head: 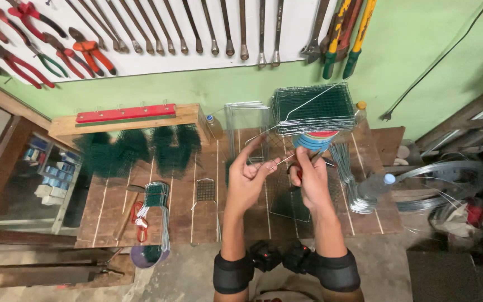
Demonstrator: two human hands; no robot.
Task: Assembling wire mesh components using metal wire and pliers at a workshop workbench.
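Thin steel wire (279,162) runs between both hands above the middle of the wooden workbench (107,212); the left hand (248,178) is raised with its fingers partly curled, thumb and forefinger pinching one end of the wire, the other fingers loosely spread; the right hand (310,180) is closed around a small hand tool (315,159), probably pliers, whose tip meets the wire near the other end; whether the tool's nose actually bites the wire cannot be told at this size. Both forearms wear black bands (335,270) near the elbow.

Under the hands lies a flat mesh panel (289,204) on the bench top; just behind them stands a stack of green wire mesh (313,109) on a pile of coloured discs (315,141); a long bent wire (303,107) crosses the stack's front. To the right lie a bundle of straight wires (346,178) and a clear plastic bottle (373,187) with a blue cap; farther right, coils of wire (443,178) rest beside the bench. To the left sit a small mesh rectangle (206,190), a bunch of green-topped wire pieces (156,210), red-handled pliers (137,219) and heaps of dark green mesh (135,150) below a red bar (125,113) on a wooden block. On the wall hang spanners (197,28) and pliers (40,50).
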